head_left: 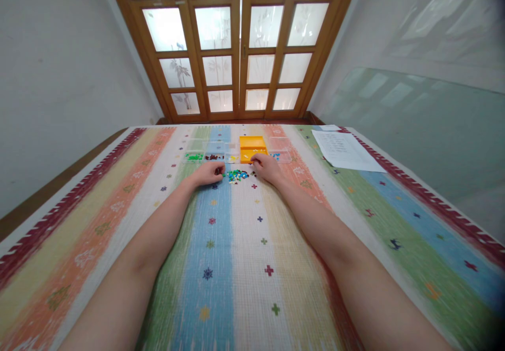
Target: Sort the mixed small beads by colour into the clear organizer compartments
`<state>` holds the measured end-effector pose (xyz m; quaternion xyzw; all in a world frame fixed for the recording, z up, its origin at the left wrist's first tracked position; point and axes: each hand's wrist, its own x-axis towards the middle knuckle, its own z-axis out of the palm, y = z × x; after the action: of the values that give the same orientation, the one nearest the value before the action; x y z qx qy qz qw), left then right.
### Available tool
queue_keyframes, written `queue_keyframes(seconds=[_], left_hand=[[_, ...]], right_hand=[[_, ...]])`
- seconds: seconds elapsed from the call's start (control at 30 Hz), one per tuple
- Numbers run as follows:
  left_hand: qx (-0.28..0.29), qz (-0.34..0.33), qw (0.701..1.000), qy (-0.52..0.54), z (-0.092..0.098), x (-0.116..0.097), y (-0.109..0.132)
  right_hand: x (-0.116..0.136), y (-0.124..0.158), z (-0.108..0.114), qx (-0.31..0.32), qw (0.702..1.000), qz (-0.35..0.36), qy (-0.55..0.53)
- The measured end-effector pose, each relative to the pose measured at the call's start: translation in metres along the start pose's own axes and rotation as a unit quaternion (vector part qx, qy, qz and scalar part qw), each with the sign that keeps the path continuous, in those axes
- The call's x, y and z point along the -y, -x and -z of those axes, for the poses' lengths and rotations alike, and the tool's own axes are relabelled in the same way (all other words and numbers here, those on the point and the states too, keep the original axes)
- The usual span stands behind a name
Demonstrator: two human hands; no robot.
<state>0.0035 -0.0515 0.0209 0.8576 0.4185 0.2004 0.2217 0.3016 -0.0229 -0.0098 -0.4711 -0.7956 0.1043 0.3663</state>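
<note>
A small pile of mixed green, blue, white and dark pieces (238, 176) lies on the striped cloth between my hands. My left hand (211, 173) rests at the left of the pile, fingers curled together around something too small to make out. At the front edge of the orange box (253, 142), my right hand (265, 167) has its thumb and fingers pinched; what they hold is too small to tell. White pieces lie in the orange box. Clear boxes beside it hold green pieces (194, 157), dark red pieces (214, 157), yellow pieces (232, 158) and blue pieces (275, 156).
Printed white paper (345, 150) lies at the back right of the table, with another sheet partly behind it. The patterned tablecloth (246, 288) covers the table. Beyond its far edge stand wooden doors with glass panes (219, 27); a glass sheet leans on the right wall.
</note>
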Motion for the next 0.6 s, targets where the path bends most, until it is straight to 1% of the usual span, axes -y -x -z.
queue_keyframes(seconds=[0.17,0.33,0.4,0.47,0.6], left_hand=[[-0.043,0.022,0.999,0.006,0.001,0.005,0.000],[-0.108,0.050,0.992,0.041,0.007,0.021,0.003],[-0.149,0.067,0.985,0.052,0.011,0.029,0.004],[-0.202,0.091,0.974,0.053,0.014,0.037,0.005],[-0.313,0.154,0.937,0.023,0.021,0.050,0.008]], right_hand=[[0.002,0.001,0.002,0.001,1.000,-0.001,0.003],[0.004,0.002,0.004,0.002,1.000,0.003,0.005],[0.004,0.002,0.004,0.003,1.000,0.002,0.007],[0.003,0.002,0.003,0.004,1.000,0.002,0.007],[0.001,0.001,0.002,0.008,1.000,0.005,0.002]])
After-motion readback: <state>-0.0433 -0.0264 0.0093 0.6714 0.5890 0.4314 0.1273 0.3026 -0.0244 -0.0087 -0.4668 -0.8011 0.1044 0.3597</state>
